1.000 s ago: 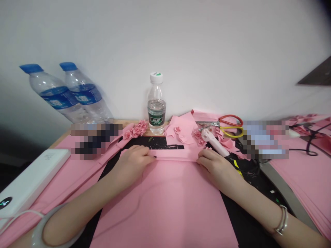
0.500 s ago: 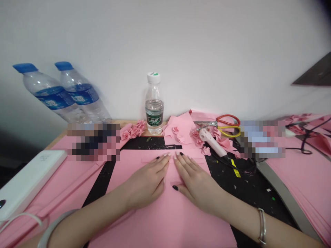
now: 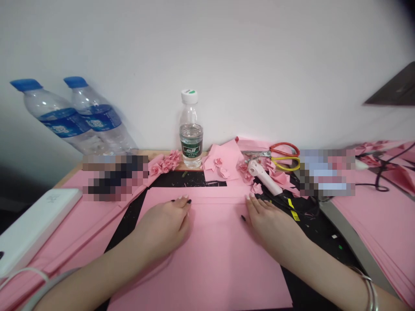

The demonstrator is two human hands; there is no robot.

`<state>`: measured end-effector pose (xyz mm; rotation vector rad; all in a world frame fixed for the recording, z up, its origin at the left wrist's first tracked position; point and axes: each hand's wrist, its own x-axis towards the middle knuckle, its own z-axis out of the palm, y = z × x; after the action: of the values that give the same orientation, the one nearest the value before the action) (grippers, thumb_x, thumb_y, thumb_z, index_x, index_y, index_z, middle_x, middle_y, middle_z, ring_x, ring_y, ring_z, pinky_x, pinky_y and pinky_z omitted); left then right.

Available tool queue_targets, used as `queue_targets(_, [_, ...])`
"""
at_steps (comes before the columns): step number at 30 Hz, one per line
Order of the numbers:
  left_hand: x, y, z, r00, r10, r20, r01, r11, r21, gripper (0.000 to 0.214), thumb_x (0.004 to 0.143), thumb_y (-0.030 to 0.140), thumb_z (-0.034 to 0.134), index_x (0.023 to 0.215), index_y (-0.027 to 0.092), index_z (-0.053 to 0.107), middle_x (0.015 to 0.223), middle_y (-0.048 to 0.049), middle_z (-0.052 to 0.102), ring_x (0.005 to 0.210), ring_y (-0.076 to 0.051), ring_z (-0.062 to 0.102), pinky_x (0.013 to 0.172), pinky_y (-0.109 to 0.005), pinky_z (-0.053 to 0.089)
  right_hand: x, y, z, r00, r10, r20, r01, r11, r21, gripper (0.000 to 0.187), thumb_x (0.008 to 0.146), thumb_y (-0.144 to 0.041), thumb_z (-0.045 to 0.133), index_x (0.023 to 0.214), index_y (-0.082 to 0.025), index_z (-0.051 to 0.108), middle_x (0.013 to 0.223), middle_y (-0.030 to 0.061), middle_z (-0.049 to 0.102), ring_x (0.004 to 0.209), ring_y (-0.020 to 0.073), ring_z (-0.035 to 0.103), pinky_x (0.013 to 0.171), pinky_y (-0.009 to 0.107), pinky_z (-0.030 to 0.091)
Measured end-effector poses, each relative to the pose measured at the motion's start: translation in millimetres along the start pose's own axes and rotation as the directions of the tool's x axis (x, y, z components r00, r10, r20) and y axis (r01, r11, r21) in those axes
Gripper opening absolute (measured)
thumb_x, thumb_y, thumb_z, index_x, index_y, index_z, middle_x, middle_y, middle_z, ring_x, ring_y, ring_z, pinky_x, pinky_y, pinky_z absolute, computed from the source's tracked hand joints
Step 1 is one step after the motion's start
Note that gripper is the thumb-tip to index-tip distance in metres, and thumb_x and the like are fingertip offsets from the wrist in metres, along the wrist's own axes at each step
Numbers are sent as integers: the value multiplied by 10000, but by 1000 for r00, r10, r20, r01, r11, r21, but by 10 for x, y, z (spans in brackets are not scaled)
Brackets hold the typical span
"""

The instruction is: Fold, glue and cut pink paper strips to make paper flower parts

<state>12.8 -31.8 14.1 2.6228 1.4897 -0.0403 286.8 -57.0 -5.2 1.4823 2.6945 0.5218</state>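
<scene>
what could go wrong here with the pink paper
The right hand rests close to the glue gun and its black cord, so a snag might drag the gun onto the pink sheet. The water bottle stands upright nearby and, if knocked, could perhaps wet it.

Left hand (image 3: 162, 229) and right hand (image 3: 272, 229) on a paper sheet (image 3: 207, 263), the sheet on a cutting mat (image 3: 184, 179) at six o'clock. At twelve o'clock, a small water bottle (image 3: 191, 138) upright just before the wall (image 3: 259, 65); at ten, two larger bottles (image 3: 94, 121) leaning against that wall. At one, scissors (image 3: 284, 156) behind a glue gun (image 3: 262, 175). At nine, a power bank (image 3: 39, 220) on stacked paper (image 3: 81, 242); at three, more stacked paper (image 3: 372, 233).
</scene>
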Motion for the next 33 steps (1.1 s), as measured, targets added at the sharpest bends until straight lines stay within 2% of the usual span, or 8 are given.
queue_targets(3, [16,-42,-60,999,8,-35,-5,998,65,335,897,157,430,964,134,758,1061,-134,755,918,-312,717,792,-443,578,51,71,-41,999,53,-4,-53,998,44,275,771,30,511,927,-34,729,874,191,749,755,284,722,680,383,586])
queue_targets(5, [42,-93,-85,996,47,-79,-42,997,70,318,890,123,455,872,176,768,942,-92,776,871,-292,707,812,-440,546,107,103,-74,995,104,7,-105,989,104,243,775,35,526,709,-130,693,691,96,697,647,252,676,612,371,549])
queue_targets(7, [68,-164,-91,989,74,-125,-73,997,17,320,892,98,467,851,202,767,953,-60,772,870,-266,691,848,-428,512,161,131,-79,990,141,-18,-136,977,165,256,811,-6,550,623,-161,631,660,71,644,662,252,643,628,382,526])
queue_targets(10, [105,-278,-77,986,68,-152,-87,989,-123,296,913,114,484,867,216,759,1023,-32,755,910,-243,668,852,-395,482,214,179,-25,980,191,-61,-165,939,303,182,846,-73,582,681,-146,607,782,103,634,770,260,623,704,388,515])
queue_targets(15, [158,-377,-68,989,-16,-146,-37,935,-353,189,886,145,561,850,217,732,937,-7,733,876,-206,648,770,-319,465,249,271,84,970,244,21,-207,772,601,113,828,-56,595,802,-163,568,816,61,605,715,190,573,623,301,477])
queue_targets(21, [191,-413,-27,988,-86,-127,3,841,-541,115,834,142,616,846,210,707,925,-7,697,876,-188,635,779,-293,466,282,314,90,976,212,56,-188,679,710,201,769,-12,619,721,-186,530,749,11,565,660,152,527,587,259,430])
queue_targets(28, [169,-424,31,982,-3,-190,-96,853,-514,204,876,124,579,867,222,758,924,-14,657,857,-163,613,754,-268,455,250,266,10,993,61,-97,8,806,592,195,883,-41,523,750,-149,617,816,69,611,816,210,556,748,344,466])
queue_targets(33, [131,-390,15,977,71,-199,-146,907,-394,258,913,90,508,839,191,734,914,-26,627,810,-155,586,714,-274,437,222,200,-80,996,35,-83,4,903,430,222,886,-27,528,738,-128,659,874,90,610,775,198,581,674,316,493])
